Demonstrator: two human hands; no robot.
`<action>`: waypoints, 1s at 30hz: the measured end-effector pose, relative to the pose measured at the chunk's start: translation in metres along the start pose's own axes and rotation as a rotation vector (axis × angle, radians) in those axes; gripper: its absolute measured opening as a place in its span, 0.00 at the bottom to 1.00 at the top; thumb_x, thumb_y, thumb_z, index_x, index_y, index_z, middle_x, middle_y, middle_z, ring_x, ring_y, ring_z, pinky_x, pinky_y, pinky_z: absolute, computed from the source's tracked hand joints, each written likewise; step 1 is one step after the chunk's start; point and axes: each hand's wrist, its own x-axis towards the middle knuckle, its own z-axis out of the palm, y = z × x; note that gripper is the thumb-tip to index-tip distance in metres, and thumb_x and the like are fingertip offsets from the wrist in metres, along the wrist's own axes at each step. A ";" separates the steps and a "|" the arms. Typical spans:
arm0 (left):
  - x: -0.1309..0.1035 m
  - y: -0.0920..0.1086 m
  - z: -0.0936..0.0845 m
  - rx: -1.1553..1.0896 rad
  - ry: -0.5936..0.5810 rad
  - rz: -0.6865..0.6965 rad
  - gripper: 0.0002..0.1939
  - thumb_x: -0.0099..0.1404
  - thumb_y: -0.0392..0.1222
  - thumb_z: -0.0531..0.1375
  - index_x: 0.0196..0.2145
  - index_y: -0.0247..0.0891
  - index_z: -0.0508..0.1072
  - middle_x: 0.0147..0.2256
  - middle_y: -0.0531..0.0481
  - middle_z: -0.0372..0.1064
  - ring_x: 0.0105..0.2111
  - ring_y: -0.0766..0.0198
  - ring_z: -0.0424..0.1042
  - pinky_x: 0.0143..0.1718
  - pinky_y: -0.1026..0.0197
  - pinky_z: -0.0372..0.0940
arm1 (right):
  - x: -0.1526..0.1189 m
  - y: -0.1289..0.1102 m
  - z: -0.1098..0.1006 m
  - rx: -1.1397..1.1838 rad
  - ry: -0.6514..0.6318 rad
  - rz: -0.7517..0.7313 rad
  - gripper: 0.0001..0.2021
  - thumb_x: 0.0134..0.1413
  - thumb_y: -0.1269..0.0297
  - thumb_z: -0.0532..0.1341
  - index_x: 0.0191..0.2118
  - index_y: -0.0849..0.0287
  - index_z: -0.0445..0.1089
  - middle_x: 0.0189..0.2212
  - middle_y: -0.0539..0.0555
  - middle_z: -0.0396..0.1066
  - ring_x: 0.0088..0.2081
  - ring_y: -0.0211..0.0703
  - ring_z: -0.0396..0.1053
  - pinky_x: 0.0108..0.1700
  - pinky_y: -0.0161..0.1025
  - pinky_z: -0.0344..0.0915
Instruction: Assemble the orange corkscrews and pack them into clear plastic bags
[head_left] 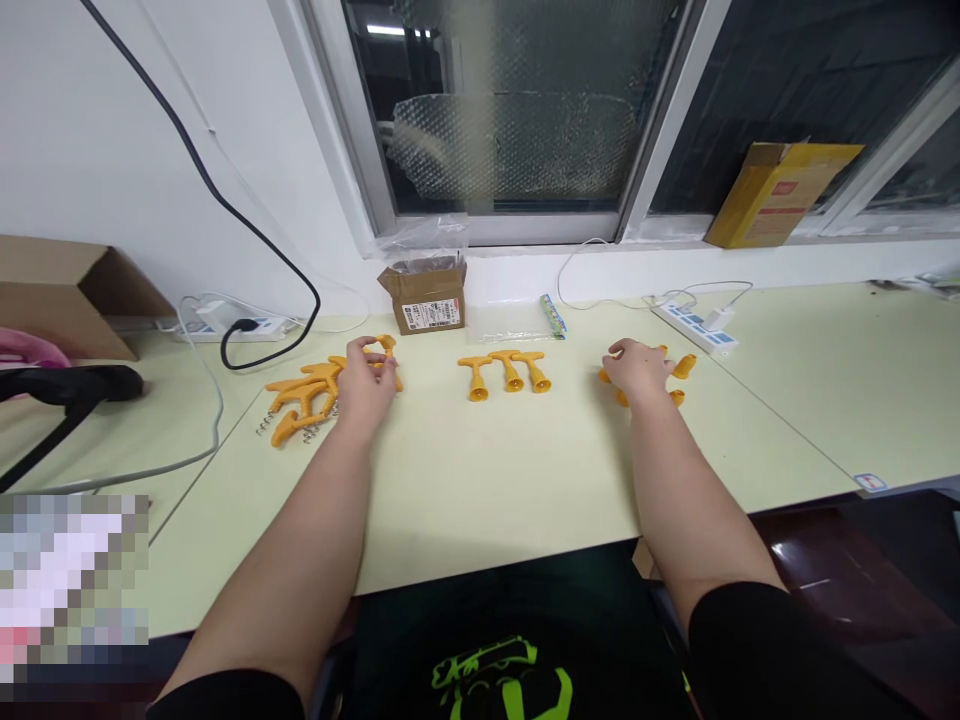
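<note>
On the left, my left hand is at the right side of a pile of orange plastic pieces with metal spirals. Its fingers are curled around an orange piece whose end shows above them. My right hand reaches over a group of orange cup-shaped pieces; its fingers are bent down and what they touch is mostly hidden. Between the hands, three orange T-shaped pieces with flared ends lie in a row on the pale table.
An opened cardboard box and a clear plastic bag lie near the wall. Power strips with cables are at back left and right. A black cable hangs at left. A yellow carton leans on the window.
</note>
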 end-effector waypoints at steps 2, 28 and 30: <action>-0.007 0.010 0.006 -0.243 -0.012 -0.055 0.35 0.60 0.44 0.66 0.62 0.44 0.58 0.40 0.48 0.75 0.29 0.63 0.75 0.39 0.58 0.70 | 0.004 0.004 -0.001 -0.025 -0.039 0.034 0.13 0.54 0.64 0.61 0.45 0.55 0.78 0.41 0.63 0.76 0.55 0.65 0.62 0.57 0.64 0.51; -0.050 0.049 0.042 -1.004 -0.485 -0.536 0.18 0.51 0.30 0.68 0.32 0.39 0.62 0.31 0.54 0.73 0.40 0.67 0.79 0.57 0.57 0.73 | -0.061 -0.064 0.025 0.641 -0.266 -0.800 0.11 0.46 0.63 0.65 0.38 0.55 0.69 0.38 0.54 0.69 0.40 0.47 0.68 0.44 0.42 0.64; -0.052 0.050 0.043 -1.002 -0.513 -0.524 0.18 0.51 0.30 0.67 0.32 0.40 0.61 0.34 0.51 0.75 0.41 0.65 0.80 0.56 0.57 0.73 | -0.068 -0.070 0.030 0.660 -0.305 -0.858 0.12 0.49 0.62 0.65 0.41 0.54 0.71 0.42 0.56 0.71 0.44 0.50 0.69 0.49 0.45 0.64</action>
